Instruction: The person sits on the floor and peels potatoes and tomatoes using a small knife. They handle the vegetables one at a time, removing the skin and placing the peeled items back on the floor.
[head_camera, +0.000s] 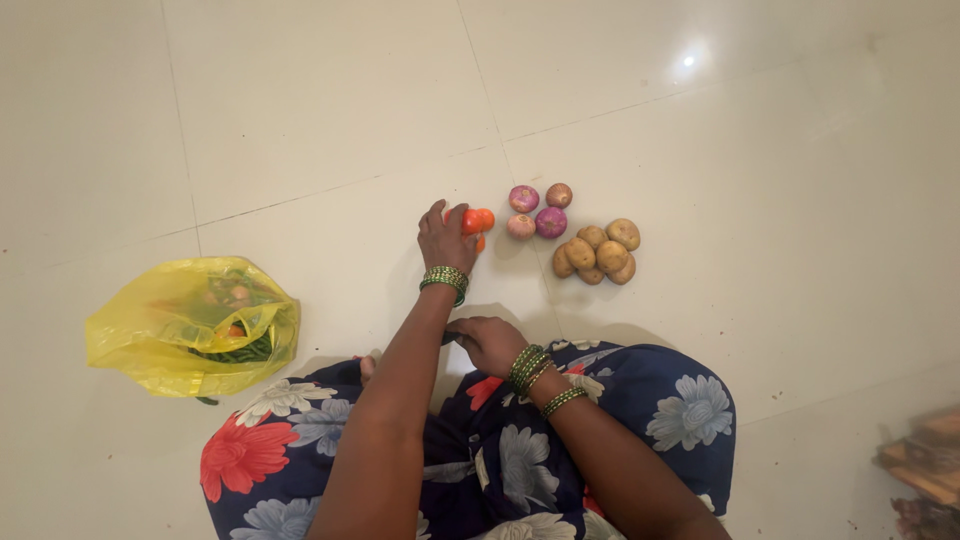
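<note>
White tile floor (300, 120); left hand (445, 240) partly hides tomatoes (478, 220).

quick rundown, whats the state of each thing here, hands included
left hand: stretched forward, fingers on the tomatoes
tomatoes: small cluster on the floor, partly hidden by the hand
right hand: curled, resting near the lap
onions: four, grouped, loose
potatoes: piled together, untouched
yellow plastic bag: lying open, vegetables inside

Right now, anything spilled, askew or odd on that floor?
Nothing stands out. The potatoes, onions and tomatoes sit in separate tidy groups on the tiled floor; the left hand rests on the tomatoes. The yellow plastic bag lies slumped, nothing spilling out.
</note>
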